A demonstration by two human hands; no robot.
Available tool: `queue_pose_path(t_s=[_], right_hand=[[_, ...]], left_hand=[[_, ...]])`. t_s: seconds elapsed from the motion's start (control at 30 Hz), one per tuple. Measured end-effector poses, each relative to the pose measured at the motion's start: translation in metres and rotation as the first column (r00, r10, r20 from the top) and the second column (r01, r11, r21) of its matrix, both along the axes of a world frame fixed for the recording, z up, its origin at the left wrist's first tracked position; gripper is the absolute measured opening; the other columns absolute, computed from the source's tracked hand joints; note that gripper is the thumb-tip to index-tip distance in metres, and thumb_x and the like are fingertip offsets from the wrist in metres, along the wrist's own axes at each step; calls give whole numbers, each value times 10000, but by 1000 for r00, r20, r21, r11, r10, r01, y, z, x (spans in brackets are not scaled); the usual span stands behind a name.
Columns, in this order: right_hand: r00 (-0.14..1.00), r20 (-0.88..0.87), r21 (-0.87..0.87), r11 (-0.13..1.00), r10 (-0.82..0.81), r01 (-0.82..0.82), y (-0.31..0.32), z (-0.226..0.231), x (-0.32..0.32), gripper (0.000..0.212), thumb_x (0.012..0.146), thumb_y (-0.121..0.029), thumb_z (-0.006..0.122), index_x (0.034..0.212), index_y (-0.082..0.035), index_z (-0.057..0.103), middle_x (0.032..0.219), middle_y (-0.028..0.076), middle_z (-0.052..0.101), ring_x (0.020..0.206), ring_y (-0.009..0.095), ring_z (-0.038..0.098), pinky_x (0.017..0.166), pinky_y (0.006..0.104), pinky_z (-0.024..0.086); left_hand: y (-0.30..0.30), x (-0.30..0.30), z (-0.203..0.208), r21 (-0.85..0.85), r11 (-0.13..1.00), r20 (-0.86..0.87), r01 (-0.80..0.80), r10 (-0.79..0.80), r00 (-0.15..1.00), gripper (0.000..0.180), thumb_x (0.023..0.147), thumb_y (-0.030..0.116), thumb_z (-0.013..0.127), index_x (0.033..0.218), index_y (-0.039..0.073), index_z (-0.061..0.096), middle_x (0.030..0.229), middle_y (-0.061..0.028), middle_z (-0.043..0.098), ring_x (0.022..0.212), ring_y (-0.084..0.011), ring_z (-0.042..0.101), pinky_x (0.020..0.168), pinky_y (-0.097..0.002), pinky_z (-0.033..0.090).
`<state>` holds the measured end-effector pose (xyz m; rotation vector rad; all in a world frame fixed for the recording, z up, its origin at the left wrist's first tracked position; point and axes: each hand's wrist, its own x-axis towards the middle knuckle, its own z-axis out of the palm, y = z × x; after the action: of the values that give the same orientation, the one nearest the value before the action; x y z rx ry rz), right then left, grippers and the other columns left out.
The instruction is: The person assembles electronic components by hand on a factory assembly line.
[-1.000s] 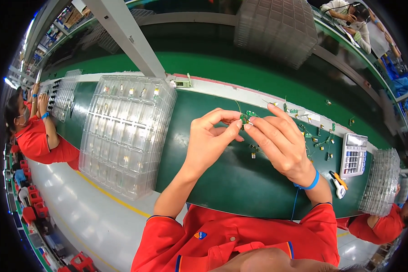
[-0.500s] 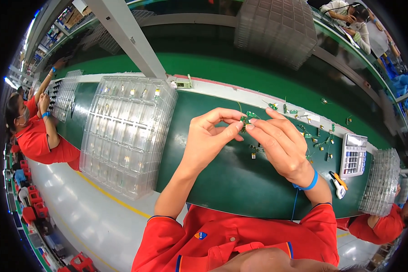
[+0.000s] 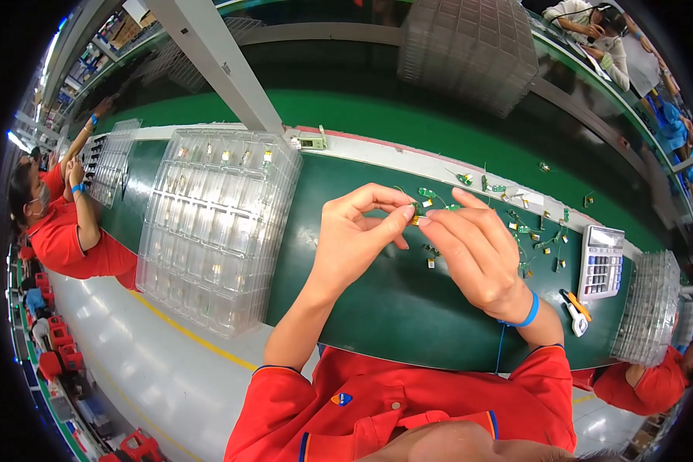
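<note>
Between my fingertips is a small green circuit board (image 3: 418,209) with a gold-coloured part. My left hand (image 3: 354,235) pinches it between thumb and index finger, the other fingers curled. From the right, my right hand (image 3: 473,250) meets it with thumb and fingertips closed at the gold end; its upper fingers stretch outward. The fingers hide much of the board. Several loose circuit boards with thin wires (image 3: 545,248) lie scattered on the dark green table (image 3: 377,316), beyond and right of my hands. A blue wrist strap (image 3: 523,309) circles my right wrist.
A tall stack of clear plastic trays (image 3: 215,215) stands left, another tray stack (image 3: 647,308) far right. A calculator (image 3: 600,262), an orange-handled tool (image 3: 577,306) and a white tool (image 3: 576,322) lie right. Beyond the pale ledge, a green belt (image 3: 346,115) carries more trays (image 3: 470,54).
The held board has turned slightly, and its gold part now shows between my fingertips. My right fingers have shifted a little. Loose boards on the far green belt have moved slightly left.
</note>
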<state>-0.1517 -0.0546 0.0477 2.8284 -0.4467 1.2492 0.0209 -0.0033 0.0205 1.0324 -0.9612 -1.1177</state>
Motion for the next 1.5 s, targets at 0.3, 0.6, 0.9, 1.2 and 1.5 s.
queue_pose_path(t_s=[0.3, 0.6, 0.9, 1.2, 1.5], right_hand=[[998, -38, -27, 998, 55, -56, -3, 2, -3, 266, 677, 36, 660, 941, 63, 641, 911, 143, 651, 797, 260, 623, 849, 456, 547], [995, -95, 8, 999, 32, -31, -1, 5, -7, 250, 658, 27, 676, 906, 35, 643, 888, 120, 647, 789, 244, 618, 850, 449, 545], [992, 97, 349, 936, -86, 47, 3, 1, -3, 171, 692, 25, 749, 835, 2, 658, 829, 95, 657, 726, 228, 606, 654, 334, 512], [957, 234, 800, 594, -168, -91, 0, -7, 2, 95, 781, -18, 738, 842, 20, 675, 808, 72, 653, 707, 122, 556, 640, 245, 445], [917, 362, 859, 442, -170, -257, 0, -15, 4, 114, 814, -10, 713, 898, 35, 650, 856, 78, 643, 776, 123, 582, 707, 241, 473]], left_hand=[[0, -2, -2, 11, 1000, -127, 11, -10, 992, 89, 855, -20, 641, 930, -68, 646, 877, -103, 642, 793, -157, 647, 687, -292, 596], [0, 2, -2, 49, 997, -98, 59, -54, 994, 89, 858, -6, 647, 922, -68, 646, 859, -109, 651, 786, -158, 652, 697, -303, 600], [2, -7, -1, -12, 1000, -61, -29, 28, 998, 101, 869, -8, 635, 945, -75, 632, 870, -115, 656, 795, -164, 663, 694, -292, 596], [5, -15, 0, -104, 989, -68, -102, 96, 993, 131, 896, 5, 608, 992, -82, 624, 955, -143, 659, 845, -201, 672, 736, -296, 591], [6, -20, 1, -162, 981, -117, -111, 93, 989, 150, 905, 10, 602, 1025, -79, 620, 964, -136, 662, 879, -181, 654, 767, -305, 580]])
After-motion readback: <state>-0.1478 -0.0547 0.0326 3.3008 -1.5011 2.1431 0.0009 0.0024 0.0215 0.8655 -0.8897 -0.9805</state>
